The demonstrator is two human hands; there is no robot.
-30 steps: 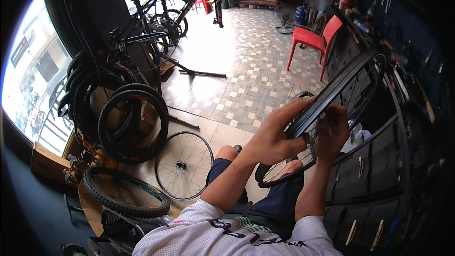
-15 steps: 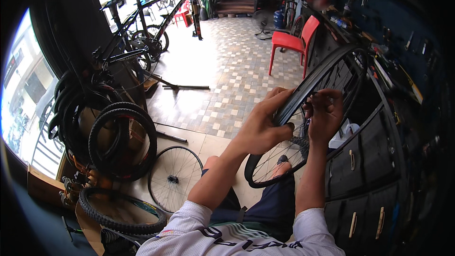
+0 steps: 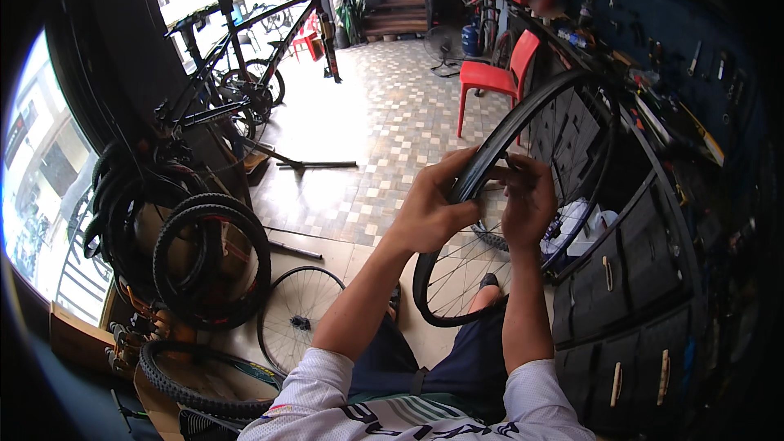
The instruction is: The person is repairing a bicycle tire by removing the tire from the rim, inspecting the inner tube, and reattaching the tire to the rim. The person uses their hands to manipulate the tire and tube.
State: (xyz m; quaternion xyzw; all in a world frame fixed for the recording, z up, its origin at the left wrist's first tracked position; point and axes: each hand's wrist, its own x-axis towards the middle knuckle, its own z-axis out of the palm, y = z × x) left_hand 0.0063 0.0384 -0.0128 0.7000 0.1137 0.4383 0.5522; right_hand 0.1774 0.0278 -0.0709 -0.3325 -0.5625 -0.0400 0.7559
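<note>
A spoked bicycle wheel (image 3: 505, 137) with a black rim stands tilted in front of me, its upper part leaning away to the right. My left hand (image 3: 438, 206) is closed round the rim on its left side, thumb on the inner side. Across the rim from it, my right hand (image 3: 529, 200) has its fingers curled in a pinch by the rim's inner edge and the spokes. Whatever those fingertips hold, if anything, is too small and dark to make out.
A second spoked wheel (image 3: 300, 322) rests on the floor at lower left, near loose tyres (image 3: 214, 261). A bike frame (image 3: 273, 20) hangs at the far left. Beyond the wheel stands a red chair (image 3: 490, 75). Dark drawers (image 3: 625, 290) and a tool-covered bench line the right.
Both hands and the wheel have shifted slightly left in view. My right fingers have moved in closer to the rim and my left hand. The left hand keeps its grip.
</note>
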